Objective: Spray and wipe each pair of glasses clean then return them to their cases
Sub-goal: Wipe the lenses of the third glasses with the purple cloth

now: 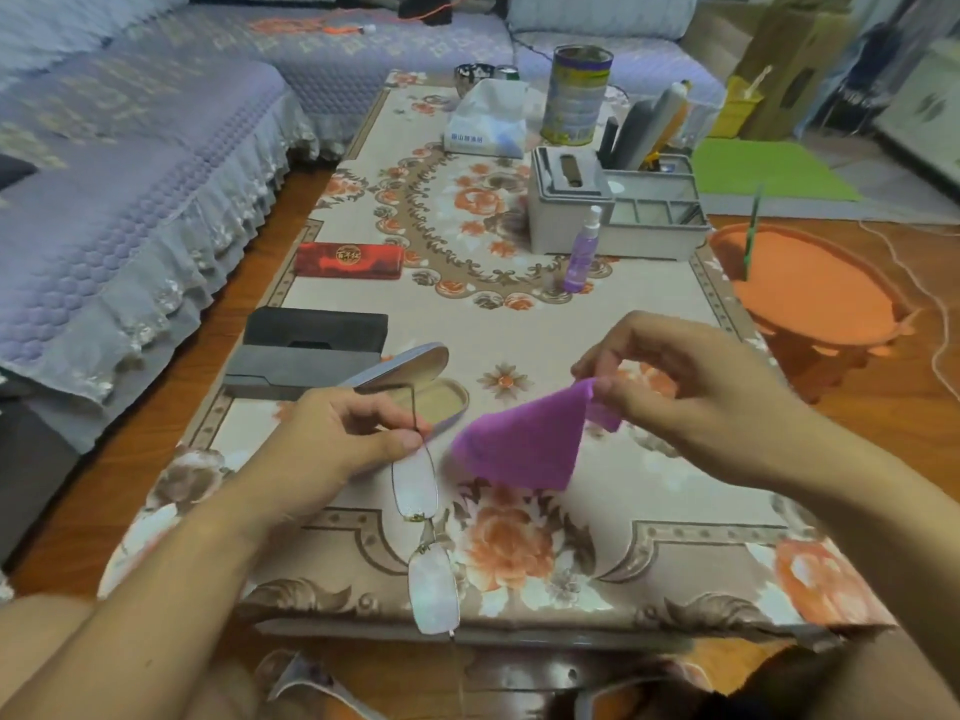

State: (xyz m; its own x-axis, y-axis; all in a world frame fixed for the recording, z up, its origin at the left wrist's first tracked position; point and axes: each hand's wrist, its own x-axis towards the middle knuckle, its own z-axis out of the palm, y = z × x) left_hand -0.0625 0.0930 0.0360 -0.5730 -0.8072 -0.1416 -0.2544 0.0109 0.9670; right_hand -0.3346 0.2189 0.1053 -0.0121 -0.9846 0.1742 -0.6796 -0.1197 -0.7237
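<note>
Left hand (337, 433) pinches the glasses (423, 532) at the far end of the frame, thumb and forefinger pressed together on the hinge corner. The glasses hang down and toward the camera from that pinch — far lens just below the thumb, near lens lower still, past the table's near edge. One thin temple arm rises from the pinch toward the open case. Lenses clear, rim thin and gold-toned at the bridge.

Right hand (670, 387) holds the purple cloth (524, 439) by its upper corner, thumb and fingertips nipped on the fabric. The cloth drapes down and left from the pinch, its lower edge close to the far lens but apart from it. Cloth clear of the tabletop as far as can be told.

Open case (415, 387) — silver lid tipped up, pale lining showing — lies on the floral tablecloth (519, 537) just beyond the left hand. Left of it a grey case (306, 368), and behind that a black case (317, 327), the two touching or nearly so. Farther back on the left, a red case (349, 259), closed.

Spray bottle (584, 252), lilac liquid with a white top, stands upright mid-table, just in front of a grey tissue box (563, 200) and a grey organiser tray (657, 215). Behind them a tall tin (574, 96) and a soft tissue pack (488, 122). Orange stool (810, 288) to the right of the table, lilac sofa (130, 174) to the left.
</note>
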